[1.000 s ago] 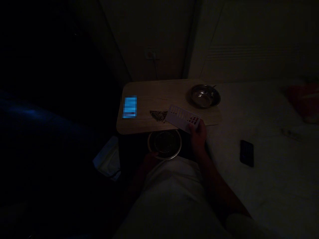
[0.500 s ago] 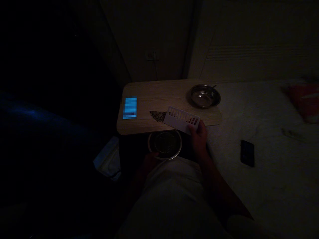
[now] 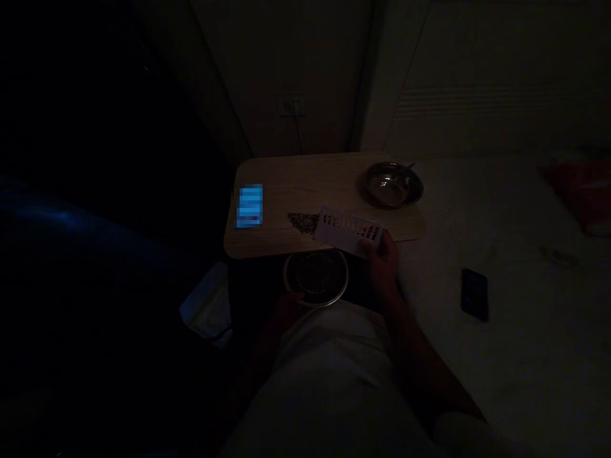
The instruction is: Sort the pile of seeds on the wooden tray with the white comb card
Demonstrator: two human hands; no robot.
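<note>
1. Holds a white slotted plate (image 3: 344,241) in the right hand (image 3: 383,262), pinched at its right end between thumb and fingers; slants it above the front edge of the tabletop (image 3: 296,181), right of the middle.
2. Just beyond the plate's left end, near that same front edge, shows a spread of small dark grains (image 3: 301,222), partly hidden by the plate.
3. Grips a round bowl (image 3: 347,277) at the rim with the left hand (image 3: 289,304), thumb over the edge, fingers underneath too dark to see; has it just below the front edge, well apart from the right hand.
4. Has a shiny metal bowl (image 3: 392,189) at the back right corner, with a thin handle poking past its rim.
5. Near the left edge, shows a lit blue screen (image 3: 249,206), pixelated.
6. Off the right edge, on white bedding (image 3: 439,261), shows a dark phone (image 3: 474,294) and, farther off, something red (image 3: 580,194).
</note>
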